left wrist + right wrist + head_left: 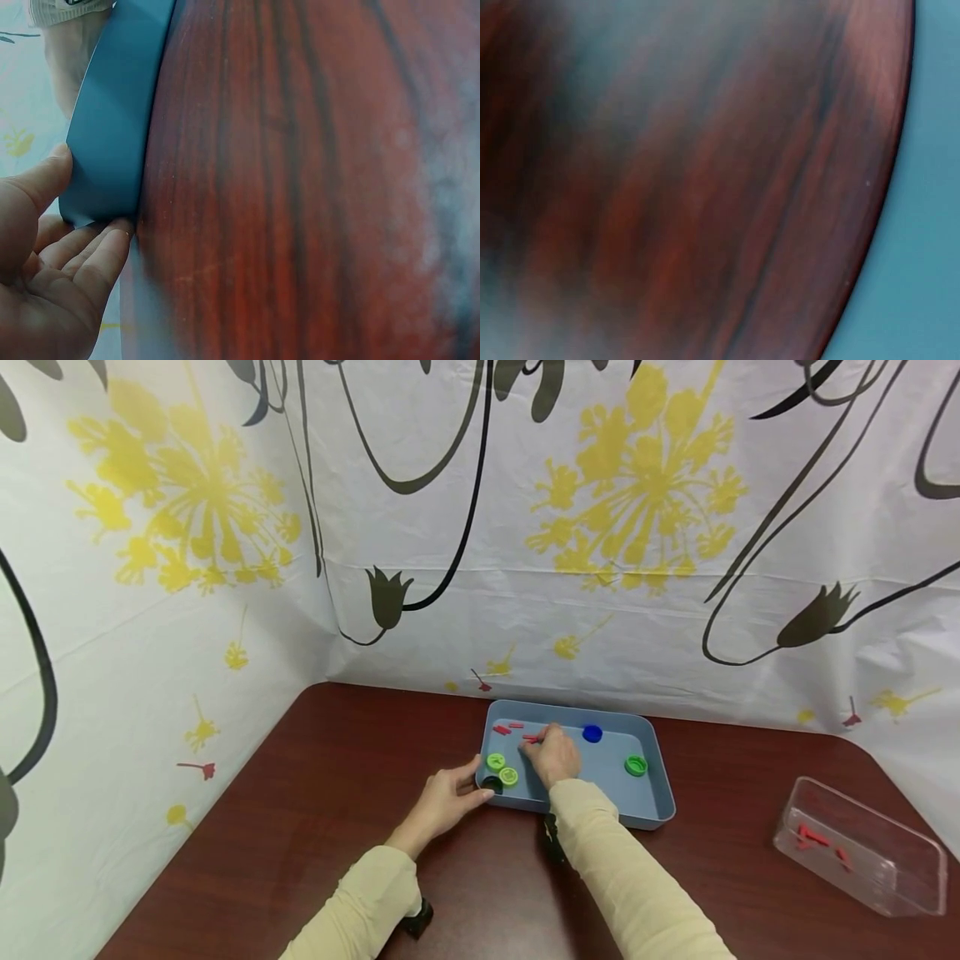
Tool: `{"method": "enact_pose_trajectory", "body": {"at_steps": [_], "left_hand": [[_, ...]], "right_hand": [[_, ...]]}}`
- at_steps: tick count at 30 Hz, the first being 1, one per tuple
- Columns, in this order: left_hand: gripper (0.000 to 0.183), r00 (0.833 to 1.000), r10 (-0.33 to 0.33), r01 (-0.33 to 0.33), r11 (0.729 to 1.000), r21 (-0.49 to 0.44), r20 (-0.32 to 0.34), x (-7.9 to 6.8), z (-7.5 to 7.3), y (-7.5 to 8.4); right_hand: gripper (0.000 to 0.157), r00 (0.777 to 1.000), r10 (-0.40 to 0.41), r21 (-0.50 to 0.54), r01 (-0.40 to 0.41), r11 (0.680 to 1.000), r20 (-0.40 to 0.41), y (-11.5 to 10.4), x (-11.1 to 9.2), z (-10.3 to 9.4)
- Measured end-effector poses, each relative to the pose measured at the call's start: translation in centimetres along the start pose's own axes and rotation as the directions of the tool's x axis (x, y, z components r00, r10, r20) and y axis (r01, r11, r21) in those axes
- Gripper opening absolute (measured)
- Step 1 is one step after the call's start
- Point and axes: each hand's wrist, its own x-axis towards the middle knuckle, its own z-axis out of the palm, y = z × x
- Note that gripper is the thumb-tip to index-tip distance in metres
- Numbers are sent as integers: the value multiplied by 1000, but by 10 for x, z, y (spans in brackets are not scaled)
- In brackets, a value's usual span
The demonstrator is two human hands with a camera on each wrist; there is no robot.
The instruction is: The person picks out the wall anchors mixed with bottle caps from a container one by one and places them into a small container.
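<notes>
A shallow blue-grey tray [615, 810] rests on the table, its near left corner held by my left hand [442, 797]. In the left wrist view, the thumb of the left hand [52, 277] is on the rim and the fingers press the outer wall of the tray [112, 127]. My right hand [557, 758] reaches inside the tray, its thumb and fingers pinching a small red stick [530, 738]. More red sticks [502, 730] lie at the far left. Two light-green caps [507, 777] and a dark cap [492, 785] sit near the left hand.
A blue cap [592, 733] and a green cap [636, 766] lie in the tray's right half. Right of it, a clear plastic box [892, 860] holds several red pieces [813, 837]. Patterned white sheeting [450, 652] stands behind the brown table [300, 827]. The right wrist view shows no hand.
</notes>
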Motion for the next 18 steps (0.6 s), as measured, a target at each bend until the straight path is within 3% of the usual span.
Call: {"method": "enact_pose_trajectory", "body": {"at_steps": [18], "left_hand": [[64, 1000, 0, 0, 1000, 12, -6, -1, 0, 1]], "right_hand": [[33, 1000, 8, -46, -8, 999, 2, -3, 1, 1]]}}
